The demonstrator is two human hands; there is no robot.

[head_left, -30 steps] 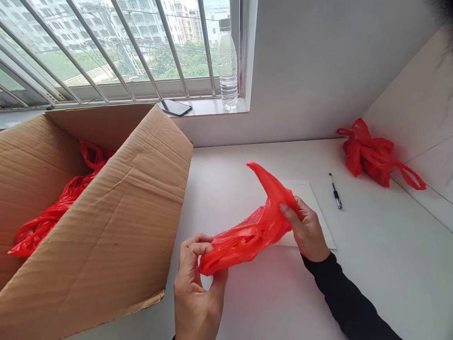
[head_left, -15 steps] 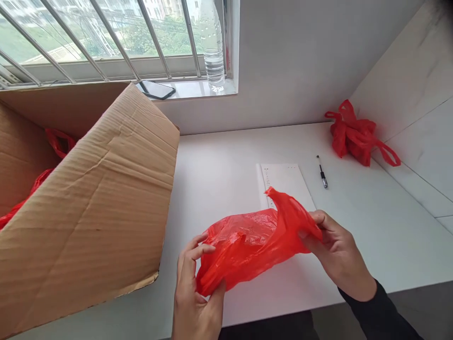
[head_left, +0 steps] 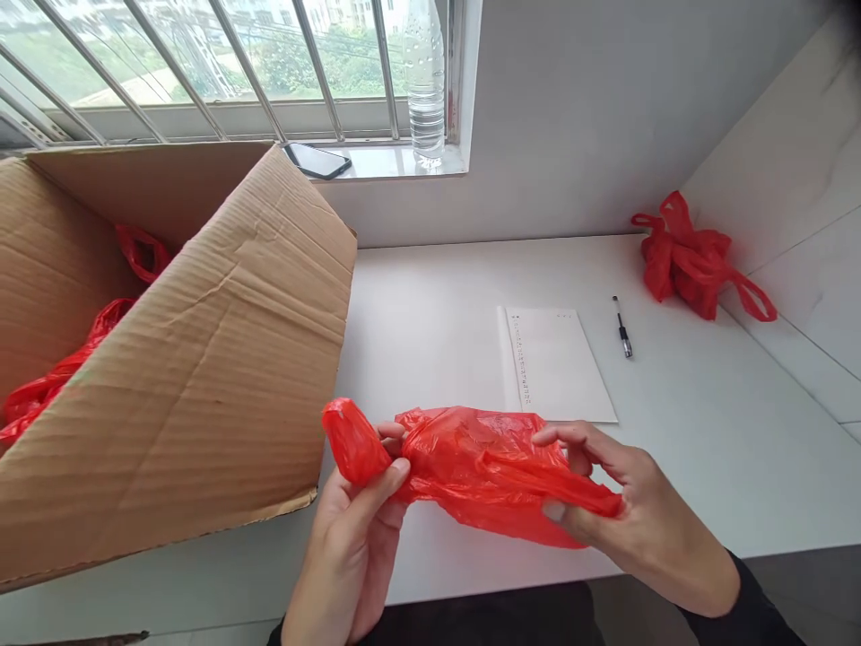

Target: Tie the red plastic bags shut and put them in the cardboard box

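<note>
White worktop [head_left: 423, 305] under a metal-barred window [head_left: 221, 72], with a thin crinkly red plastic bag [head_left: 471, 458] held up near its front edge. Looks super light, floppy, maybe slippery, so I'd grab bunched folds. Left hand [head_left: 353, 538] pinches one gathered end; right hand [head_left: 646, 511] holds the other loosely, index finger raised.

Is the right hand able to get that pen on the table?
Probably yes, though it's busy: the right hand has the red plastic bag between thumb and fingers. Nothing lies on the pen, and the white paper beside it doesn't block the way.
</note>
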